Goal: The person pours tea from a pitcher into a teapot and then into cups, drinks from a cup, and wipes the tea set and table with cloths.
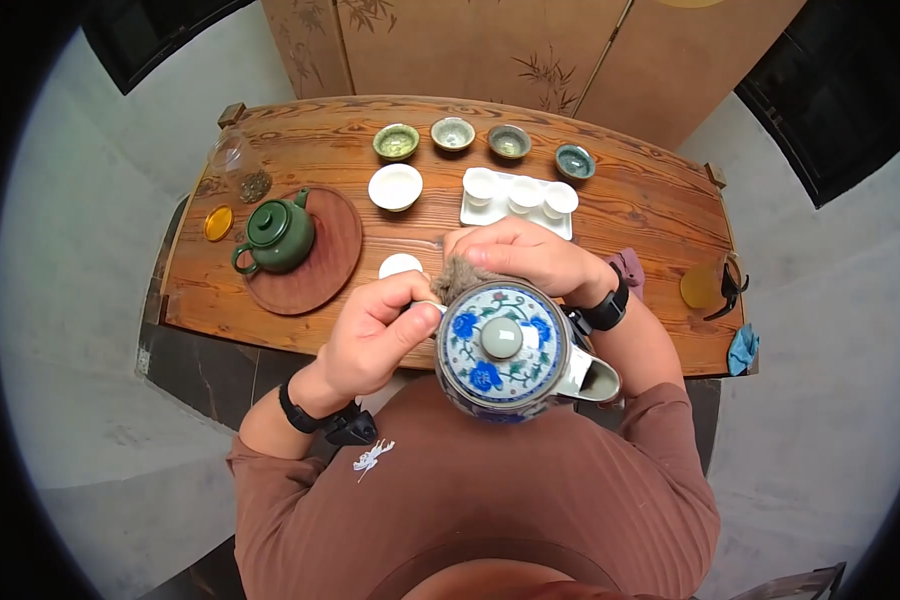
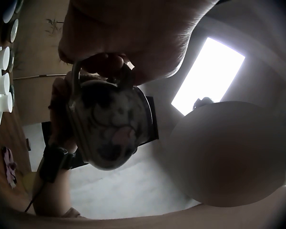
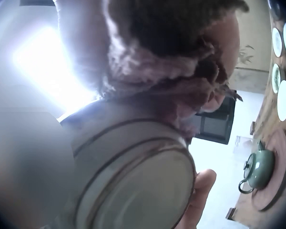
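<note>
A blue-and-white teapot (image 1: 510, 385) with a pale knobbed lid (image 1: 502, 337) is held up in front of the body, its spout (image 1: 595, 380) toward the right. The left hand (image 1: 380, 335) grips the pot's handle (image 2: 76, 81) with curled fingers. On the far side, the right hand (image 1: 530, 258) holds a brown-grey cloth (image 1: 460, 278) bunched against the pot wall. In the right wrist view the cloth lies right above the pot's base (image 3: 148, 191). Part of the right hand is hidden behind the pot and cloth.
A green teapot (image 1: 280, 238) sits on a round wooden tray (image 1: 342, 255) at left. Several bowls, including a white one (image 1: 396, 187), line the back. Small white cups stand on a white tray (image 1: 480, 213). At right are a pink cloth (image 1: 626, 268), an amber pitcher (image 1: 702, 288) and a blue cloth (image 1: 743, 349).
</note>
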Demonstrator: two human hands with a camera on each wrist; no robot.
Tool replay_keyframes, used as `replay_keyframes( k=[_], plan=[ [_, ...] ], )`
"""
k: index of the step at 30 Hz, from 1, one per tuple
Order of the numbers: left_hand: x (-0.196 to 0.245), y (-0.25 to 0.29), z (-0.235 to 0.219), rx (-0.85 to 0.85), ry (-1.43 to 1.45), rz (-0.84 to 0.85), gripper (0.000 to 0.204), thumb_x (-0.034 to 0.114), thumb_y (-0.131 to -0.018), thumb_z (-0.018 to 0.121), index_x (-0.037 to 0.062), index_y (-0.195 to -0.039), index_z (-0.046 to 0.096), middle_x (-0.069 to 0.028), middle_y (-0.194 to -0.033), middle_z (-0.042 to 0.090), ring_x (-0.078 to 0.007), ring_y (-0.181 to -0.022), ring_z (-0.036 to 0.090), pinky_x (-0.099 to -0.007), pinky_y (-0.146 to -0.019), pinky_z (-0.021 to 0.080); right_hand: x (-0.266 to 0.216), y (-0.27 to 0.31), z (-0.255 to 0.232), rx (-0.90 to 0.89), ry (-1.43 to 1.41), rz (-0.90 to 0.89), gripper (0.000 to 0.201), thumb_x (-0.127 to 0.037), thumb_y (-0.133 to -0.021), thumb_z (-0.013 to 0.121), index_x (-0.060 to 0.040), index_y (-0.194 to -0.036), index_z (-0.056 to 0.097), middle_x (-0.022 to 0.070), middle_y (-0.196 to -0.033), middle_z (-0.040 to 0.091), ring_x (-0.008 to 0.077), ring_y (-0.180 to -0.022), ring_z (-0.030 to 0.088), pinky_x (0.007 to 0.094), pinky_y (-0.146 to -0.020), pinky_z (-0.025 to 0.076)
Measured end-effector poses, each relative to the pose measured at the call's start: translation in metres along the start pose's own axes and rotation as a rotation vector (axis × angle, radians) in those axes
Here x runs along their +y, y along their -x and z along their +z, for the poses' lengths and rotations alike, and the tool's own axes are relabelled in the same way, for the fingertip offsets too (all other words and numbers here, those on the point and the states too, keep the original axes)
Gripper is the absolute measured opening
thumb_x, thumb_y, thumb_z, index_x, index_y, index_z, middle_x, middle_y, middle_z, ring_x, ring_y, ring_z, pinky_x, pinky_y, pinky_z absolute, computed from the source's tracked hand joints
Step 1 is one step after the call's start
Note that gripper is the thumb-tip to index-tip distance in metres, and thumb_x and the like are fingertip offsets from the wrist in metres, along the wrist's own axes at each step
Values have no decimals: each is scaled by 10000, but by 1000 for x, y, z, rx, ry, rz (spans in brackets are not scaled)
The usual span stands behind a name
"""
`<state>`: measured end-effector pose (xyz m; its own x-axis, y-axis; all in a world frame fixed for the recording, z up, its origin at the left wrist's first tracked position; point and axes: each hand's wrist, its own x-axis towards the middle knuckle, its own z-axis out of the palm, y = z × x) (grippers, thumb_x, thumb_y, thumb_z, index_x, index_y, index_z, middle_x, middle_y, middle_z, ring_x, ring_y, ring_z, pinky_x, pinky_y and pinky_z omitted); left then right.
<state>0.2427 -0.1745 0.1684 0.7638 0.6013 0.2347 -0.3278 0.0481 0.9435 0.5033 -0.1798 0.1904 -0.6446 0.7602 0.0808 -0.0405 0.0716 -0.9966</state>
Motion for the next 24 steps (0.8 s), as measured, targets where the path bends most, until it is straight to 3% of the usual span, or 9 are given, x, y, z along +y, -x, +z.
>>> replay_keyframes(
  k=[3, 7, 11, 12, 15, 16, 20, 23, 24],
  plan=[
    [0, 3, 5, 8, 16, 56, 200, 216, -1092, 587, 30, -1020, 600, 14, -968, 554, -76, -897, 475, -247, -816, 406, 14, -6, 6, -7, -183, 48, 412, -321, -1114, 550, 44, -1239, 692, 30, -1097, 720, 87, -997, 642, 255, -897, 525],
    [-7, 8, 10, 90, 135, 67, 174, 205, -1101, 579, 35, -1068, 592, 19, -978, 556, -67, -908, 490, -241, -834, 421, 18, -5, 9, 45, -425, 288, 404, -332, -1102, 560, 34, -1181, 710, 37, -1002, 742, 64, -865, 675, 239, -757, 565],
    [-8, 6, 10, 145, 73, 132, 152, 186, -1105, 573, 34, -1107, 579, 22, -979, 554, -57, -898, 499, -230, -834, 434, 30, -6, 18, 163, -533, 274, 394, -325, -1104, 550, 32, -1138, 715, 34, -950, 741, 55, -783, 674, 241, -683, 572],
    [-10, 6, 7, 144, 128, 121, 154, 185, -1105, 575, 31, -1111, 579, 17, -987, 566, -57, -904, 511, -231, -837, 441, 35, -3, 11, 60, -581, 172, 409, -321, -1111, 533, 40, -1218, 693, 45, -1015, 746, 60, -848, 685, 242, -733, 577],
    [-16, 5, 0, 146, 283, 101, 163, 183, -1101, 584, 21, -1122, 579, -3, -1012, 600, -62, -926, 547, -235, -850, 460, 19, -1, 28, 223, -452, 203, 445, -313, -1121, 505, 48, -1352, 626, 71, -1148, 731, 76, -987, 681, 258, -857, 570],
    [-17, 3, -1, 151, 327, 105, 168, 183, -1099, 589, 17, -1126, 580, -11, -1023, 612, -65, -937, 560, -238, -856, 466, 21, 2, 27, 195, -418, 131, 475, -300, -1132, 464, 54, -1435, 554, 90, -1273, 687, 105, -1127, 644, 288, -992, 528],
    [-19, 2, -6, 137, 382, 125, 172, 164, -1086, 608, 3, -1137, 577, -41, -1064, 644, -77, -980, 597, -250, -887, 486, 17, 5, 28, 176, -265, -112, 448, -264, -1139, 416, 67, -1398, 569, 96, -1326, 633, 146, -1217, 595, 313, -1070, 470],
    [-18, 1, -5, 128, 340, 154, 165, 146, -1077, 619, 0, -1141, 574, -41, -1069, 637, -76, -977, 588, -243, -881, 479, 11, 4, 28, 107, -240, -167, 437, -257, -1138, 414, 68, -1357, 608, 99, -1346, 617, 149, -1227, 583, 317, -1083, 455],
    [-18, 2, -3, 128, 320, 161, 163, 139, -1074, 623, -1, -1144, 574, -41, -1070, 634, -76, -974, 585, -240, -877, 475, 8, 2, 28, 123, -230, -147, 424, -276, -1133, 447, 61, -1293, 649, 72, -1275, 653, 123, -1156, 608, 292, -1020, 487]
  ],
)
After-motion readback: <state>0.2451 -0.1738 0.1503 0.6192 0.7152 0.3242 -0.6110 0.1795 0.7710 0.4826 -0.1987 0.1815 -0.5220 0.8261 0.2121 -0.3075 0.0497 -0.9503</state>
